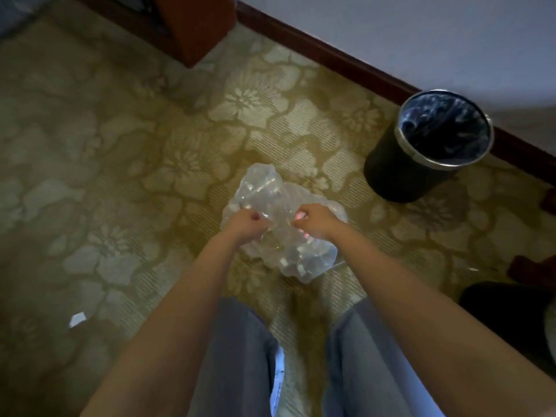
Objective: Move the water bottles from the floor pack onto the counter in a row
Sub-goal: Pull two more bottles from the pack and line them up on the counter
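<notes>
A small white scrap of paper (77, 319) lies on the beige flower-patterned carpet (120, 130) at the far left. Further in, at the top, the corner of a reddish-brown wooden piece of furniture (195, 28) stands on the carpet. In the middle, just ahead of the person's grey-blue trouser legs (237, 356), the crumpled clear plastic wrap of the floor pack (266, 188) sits on the carpet. The film is too glossy and blurred to tell whether bottles are inside it. The left hand (245, 222) has its fingers curled tight on the film. The right hand (316, 220), just beside it with a small gap between, grips the same film. To the right stands a round black waste bin with a metal rim and dark liner (397, 176), near the dark red-brown skirting board (331, 55) and well apart from the wrap.
</notes>
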Demonstrator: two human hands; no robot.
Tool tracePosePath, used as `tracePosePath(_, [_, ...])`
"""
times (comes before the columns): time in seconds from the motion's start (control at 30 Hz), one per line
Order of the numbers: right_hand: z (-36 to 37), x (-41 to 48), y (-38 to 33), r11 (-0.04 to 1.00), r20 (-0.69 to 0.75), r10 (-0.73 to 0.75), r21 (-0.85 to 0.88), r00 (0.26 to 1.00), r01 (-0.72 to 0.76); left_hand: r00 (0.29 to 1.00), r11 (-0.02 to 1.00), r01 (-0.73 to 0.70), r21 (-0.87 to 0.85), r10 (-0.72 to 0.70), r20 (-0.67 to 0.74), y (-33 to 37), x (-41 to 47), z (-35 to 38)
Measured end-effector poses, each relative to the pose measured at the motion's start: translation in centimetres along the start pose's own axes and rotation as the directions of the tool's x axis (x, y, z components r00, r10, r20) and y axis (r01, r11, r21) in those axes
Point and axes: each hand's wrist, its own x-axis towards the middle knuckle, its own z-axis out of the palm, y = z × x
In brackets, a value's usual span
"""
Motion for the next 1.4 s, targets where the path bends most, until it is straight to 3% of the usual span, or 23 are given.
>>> tracePosePath(0.13, [5.1, 6.0, 1.0, 0.998, 0.147, -0.039, -0.046, 0.988, 0.046, 0.999, 0.995, -0.023, 0.095, 0.020, 0.034, -3.3, 4.5, 0.7])
tracePosePath(0.23, [9.3, 9.7, 1.2, 0.979, 0.236, -0.072, -0.171, 0.969, 0.115, 0.998, 0.974, -0.046, 0.220, 0.037, 0.046, -5.4, 7.7, 0.9])
tracePosePath(0.43, [11.5, 14.6, 2.6, 0.909, 0.095, -0.160, -0.374, 0.983, 0.184, 0.983, 0.905, -0.119, 0.409, 0.050, 0.177, -6.9, 11.0, 1.5])
tracePosePath(0.57, [9.1, 14.6, 5.7, 0.765, 0.124, -0.003, -0.639, 0.992, 0.082, 0.955, 0.849, -0.234, 0.473, 0.110, 0.275, -6.4, 12.5, 2.2])
tracePosePath(0.63, [8.7, 14.3, 6.7, 0.736, 0.135, 0.009, -0.672, 0.991, 0.085, 0.937, 0.804, -0.290, 0.520, 0.128, 0.325, -6.0, 13.0, 2.8])
tracePosePath(0.7, [8.9, 14.2, 7.8, 0.773, 0.140, 0.036, -0.632, 0.990, 0.061, 0.915, 0.767, -0.320, 0.556, 0.099, 0.391, -5.7, 13.0, 3.7])
tracePosePath(0.8, [8.9, 14.1, 9.1, 0.801, 0.096, 0.070, -0.599, 0.993, 0.002, 0.874, 0.761, -0.333, 0.557, 0.028, 0.485, -5.9, 13.2, 4.6])
tracePosePath(0.87, [9.4, 14.6, 9.8, 0.745, 0.089, -0.030, -0.662, 0.996, 0.081, 0.866, 0.761, -0.316, 0.566, -0.011, 0.500, -6.2, 13.4, 4.5])
tracePosePath(0.97, [11.3, 15.2, 9.9, 0.678, 0.236, -0.120, -0.690, 0.964, 0.254, 0.848, 0.770, -0.294, 0.566, -0.063, 0.526, -6.9, 13.6, 4.3])
tracePosePath(1.1, [14.1, 15.7, 9.9, 0.577, 0.374, -0.018, -0.754, 0.927, 0.315, 0.856, 0.828, -0.242, 0.506, -0.063, 0.513, -8.3, 13.8, 3.8])
tracePosePath(1.27, [14.8, 15.8, 9.8, 0.442, 0.353, -0.032, -0.834, 0.935, 0.330, 0.888, 0.878, -0.210, 0.430, -0.013, 0.460, -9.0, 13.5, 3.3])
tracePosePath(1.33, [14.3, 15.6, 9.4, 0.486, 0.326, -0.073, -0.814, 0.943, 0.319, 0.914, 0.916, -0.222, 0.335, 0.076, 0.399, -9.0, 13.6, 3.2])
tracePosePath(1.4, [12.8, 15.0, 8.8, 0.662, 0.236, -0.135, -0.701, 0.962, 0.264, 0.927, 0.938, -0.236, 0.253, 0.139, 0.350, -8.7, 13.6, 3.2])
